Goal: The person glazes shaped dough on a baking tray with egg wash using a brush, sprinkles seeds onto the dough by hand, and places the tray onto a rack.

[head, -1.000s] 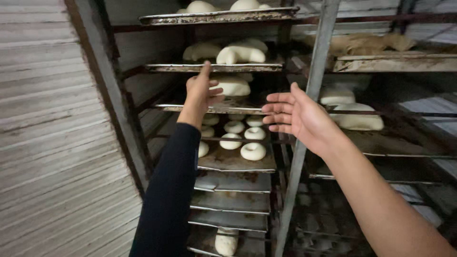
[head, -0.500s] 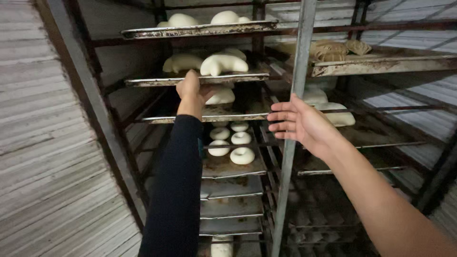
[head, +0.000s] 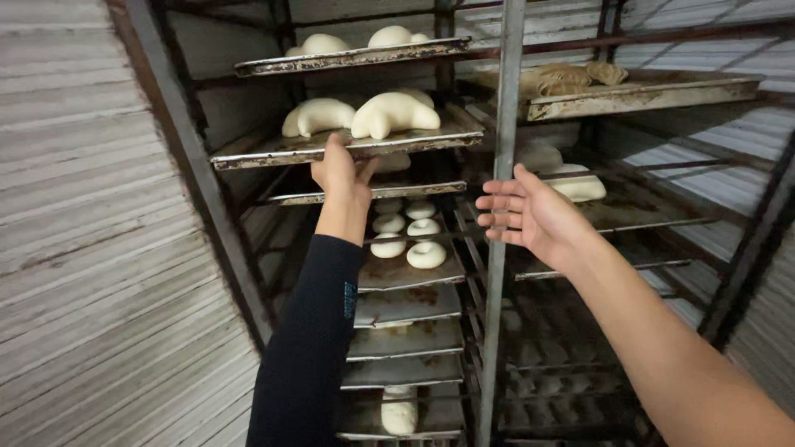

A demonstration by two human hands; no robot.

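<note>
Metal tray [head: 273,153] edge in the raised left hand [head: 341,172] grip (fingers clamped); right hand [head: 530,217] flat, fingers apart.

A wall of pale, ridged metal sheeting [head: 91,248] fills the left side, its horizontal ribs running down and away at a slant. More of the same ribbed sheeting [head: 712,33] shows behind and to the right, catching a cool, dim light — the brightest patch lies at the upper right. A tall metal rack [head: 501,248] of dark, rust-stained uprights and runners stands against this wall, and a second rack [head: 745,240] of the same build stands just beside it on the right. The lower runners on the right sink into shadow — what lies beneath them cannot be made out. No floor or window is in view.
</note>
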